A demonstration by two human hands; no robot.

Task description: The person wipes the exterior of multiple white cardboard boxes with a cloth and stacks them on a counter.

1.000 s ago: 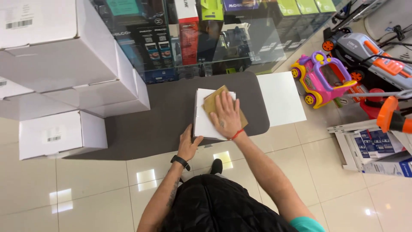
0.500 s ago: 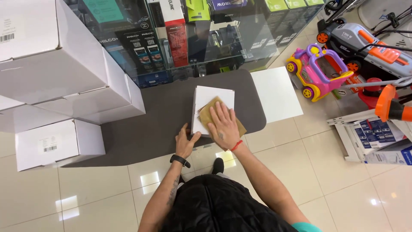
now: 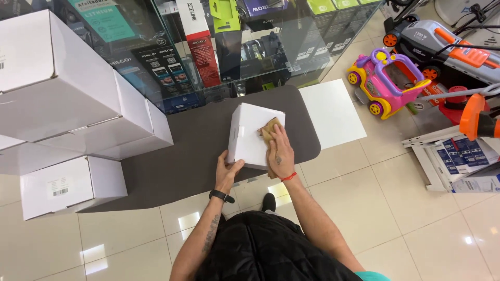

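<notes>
A white cardboard box (image 3: 251,132) stands on a dark grey floor mat (image 3: 192,151). My left hand (image 3: 227,170) grips the box's near left corner and steadies it. My right hand (image 3: 280,153) lies flat on the box's top right side, pressing a tan cloth (image 3: 268,130) onto it. The cloth is mostly covered by the fingers; only its far end shows. A red band circles my right wrist, and a black watch sits on my left wrist.
Stacked white boxes (image 3: 67,99) fill the left side, with a smaller one (image 3: 70,184) on the mat's edge. A glass display case (image 3: 219,47) stands behind. A white sheet (image 3: 333,112), a pink toy car (image 3: 388,80), a mower (image 3: 448,39) and leaflets (image 3: 461,158) lie right.
My right hand has slid with the cloth toward me and to the box's right side. My left hand has shifted up onto the near left corner. The view moved closer.
</notes>
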